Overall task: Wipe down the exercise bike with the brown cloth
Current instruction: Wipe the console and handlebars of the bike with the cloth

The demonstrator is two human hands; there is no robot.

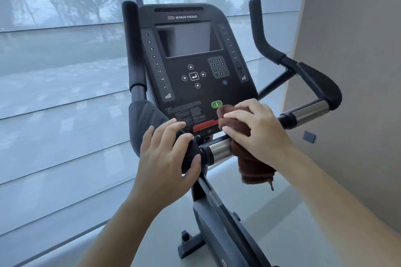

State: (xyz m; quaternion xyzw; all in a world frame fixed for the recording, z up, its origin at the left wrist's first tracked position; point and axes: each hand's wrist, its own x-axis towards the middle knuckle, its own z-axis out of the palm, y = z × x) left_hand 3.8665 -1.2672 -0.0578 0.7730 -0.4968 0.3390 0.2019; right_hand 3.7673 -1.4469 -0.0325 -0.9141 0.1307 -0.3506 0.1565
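The black exercise bike's console [191, 67] faces me, with a dark screen, a keypad and a green button. My right hand [258, 134] presses the brown cloth [249, 162] over the chrome part of the handlebar [219, 151], just below the console's lower right corner. Part of the cloth hangs down under the bar. My left hand [167, 154] is wrapped around the black foam grip [191, 154] on the left of the bar.
Upright black handles rise on both sides of the console, the right one [264, 43] bending toward a beige wall [351, 71]. Behind the bike is a window with a translucent blind [65, 71]. The bike's frame and base [217, 223] run down to a pale floor.
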